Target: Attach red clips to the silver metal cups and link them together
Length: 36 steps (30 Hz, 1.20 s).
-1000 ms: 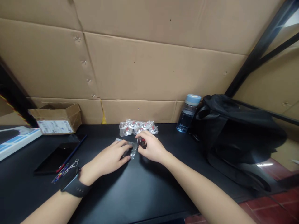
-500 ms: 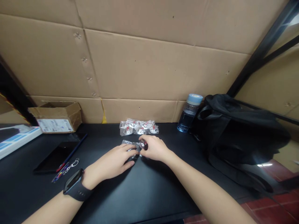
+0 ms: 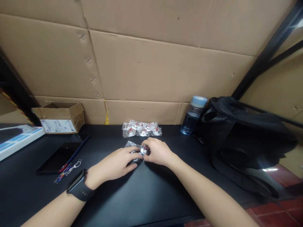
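Observation:
My right hand (image 3: 158,152) pinches a round, shiny metal piece (image 3: 145,150) with a dark red mark, holding it by its right side just above the table. Close against it on the left, my left hand (image 3: 119,164) has its fingers curled over a see-through plastic bag (image 3: 130,144) and holds it. The bag's crinkled top shows beyond the fingers; its opening and most of its body are hidden. Behind both hands, several similar round silver pieces with red marks lie in small plastic bags (image 3: 143,132), grouped together on the black table (image 3: 139,195).
A small cardboard box (image 3: 60,118) and a dark tablet (image 3: 58,157) are on the left, with a keychain (image 3: 68,170) beside the tablet. A blue-lidded bottle (image 3: 192,116) and a black backpack (image 3: 246,135) stand on the right. Cardboard panels (image 3: 151,69) wall the back.
The metal piece in my right hand has turned, so more of its shiny round face shows beside the bag. My left hand has barely moved, and the view has shifted slightly.

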Available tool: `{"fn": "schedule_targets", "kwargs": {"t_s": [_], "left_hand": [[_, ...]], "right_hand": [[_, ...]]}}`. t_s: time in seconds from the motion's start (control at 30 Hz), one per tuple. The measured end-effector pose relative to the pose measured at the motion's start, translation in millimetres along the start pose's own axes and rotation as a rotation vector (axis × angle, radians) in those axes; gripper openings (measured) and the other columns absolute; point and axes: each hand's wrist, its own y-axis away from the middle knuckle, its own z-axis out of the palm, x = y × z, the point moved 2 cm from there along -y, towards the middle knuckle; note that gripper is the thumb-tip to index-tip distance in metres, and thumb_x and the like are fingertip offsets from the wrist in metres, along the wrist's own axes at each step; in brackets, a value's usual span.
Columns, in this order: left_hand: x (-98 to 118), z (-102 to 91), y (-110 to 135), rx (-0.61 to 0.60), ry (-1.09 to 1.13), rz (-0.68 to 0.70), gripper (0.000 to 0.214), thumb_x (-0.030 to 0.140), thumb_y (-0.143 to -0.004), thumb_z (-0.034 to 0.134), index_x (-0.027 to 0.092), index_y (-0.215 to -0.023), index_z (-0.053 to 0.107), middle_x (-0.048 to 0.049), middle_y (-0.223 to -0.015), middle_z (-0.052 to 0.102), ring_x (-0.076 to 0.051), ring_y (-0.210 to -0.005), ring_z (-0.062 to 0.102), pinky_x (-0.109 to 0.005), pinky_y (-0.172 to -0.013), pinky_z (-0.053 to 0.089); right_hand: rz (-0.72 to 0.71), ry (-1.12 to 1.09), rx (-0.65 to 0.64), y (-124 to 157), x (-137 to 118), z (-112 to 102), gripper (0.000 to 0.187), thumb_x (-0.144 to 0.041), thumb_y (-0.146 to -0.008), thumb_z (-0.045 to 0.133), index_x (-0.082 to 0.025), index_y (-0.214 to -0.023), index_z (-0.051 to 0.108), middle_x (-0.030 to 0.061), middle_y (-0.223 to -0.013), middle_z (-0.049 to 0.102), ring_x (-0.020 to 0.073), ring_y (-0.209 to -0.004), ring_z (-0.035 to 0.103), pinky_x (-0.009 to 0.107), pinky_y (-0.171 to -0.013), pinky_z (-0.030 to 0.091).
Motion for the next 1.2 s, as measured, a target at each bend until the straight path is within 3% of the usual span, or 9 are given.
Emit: {"fn": "schedule_targets", "kwargs": {"t_s": [0.27, 0.47, 0.7, 1.0, 1.2], "left_hand": [[1.5, -1.2, -1.6, -0.010, 0.003, -0.010, 0.033, 0.028, -0.096, 0.058, 0.035, -0.127, 0.064, -0.0031, -0.143, 0.057, -0.025, -0.121, 0.063, -0.040, -0.105, 0.051], [1.6, -1.6, -2.7, -0.002, 0.010, 0.004, 0.036, 0.026, -0.096, 0.059, 0.036, -0.130, 0.062, -0.0026, -0.144, 0.056, -0.025, -0.124, 0.062, -0.039, -0.106, 0.050], [1.4, -0.9, -1.3, 0.058, -0.004, -0.012, 0.027, 0.031, -0.098, 0.054, 0.028, -0.123, 0.064, -0.0060, -0.130, 0.064, -0.024, -0.112, 0.066, -0.036, -0.097, 0.054], [5.0, -2.9, -0.1, 0.038, -0.020, -0.030, 0.020, 0.032, -0.098, 0.053, 0.026, -0.113, 0.065, -0.0067, -0.120, 0.066, -0.024, -0.102, 0.068, -0.036, -0.088, 0.056], [6.1, -2.7, 0.5, 0.024, -0.047, -0.026, 0.023, 0.029, -0.098, 0.054, 0.027, -0.119, 0.063, -0.0072, -0.130, 0.062, -0.026, -0.110, 0.066, -0.038, -0.093, 0.056]], "right_hand": [[-0.098, -0.058, 0.013, -2.6, 0.7, 2.7, 0.026, -0.032, -0.075, 0.074, -0.024, -0.099, 0.073, 0.0038, -0.095, 0.074, 0.0214, -0.088, 0.067, 0.028, -0.074, 0.045], [-0.125, -0.010, -0.062, -0.2, 2.1, -3.6, 0.024, -0.034, -0.071, 0.074, -0.023, -0.092, 0.074, 0.0038, -0.091, 0.073, 0.0221, -0.086, 0.067, 0.026, -0.069, 0.044], [-0.211, -0.079, -0.090, -0.6, 3.0, -9.5, 0.021, -0.028, -0.070, 0.075, -0.019, -0.089, 0.074, 0.0034, -0.087, 0.070, 0.0181, -0.078, 0.064, 0.025, -0.073, 0.046], [-0.248, -0.201, 0.010, -5.0, 5.0, -0.8, 0.029, -0.025, -0.078, 0.078, -0.019, -0.105, 0.073, 0.0052, -0.097, 0.073, 0.0189, -0.088, 0.067, 0.027, -0.082, 0.049], [-0.315, -0.223, -0.047, -5.2, 5.9, -6.4, 0.022, -0.016, -0.079, 0.077, -0.018, -0.100, 0.074, 0.0030, -0.090, 0.073, 0.0155, -0.081, 0.066, 0.024, -0.076, 0.049]]}}
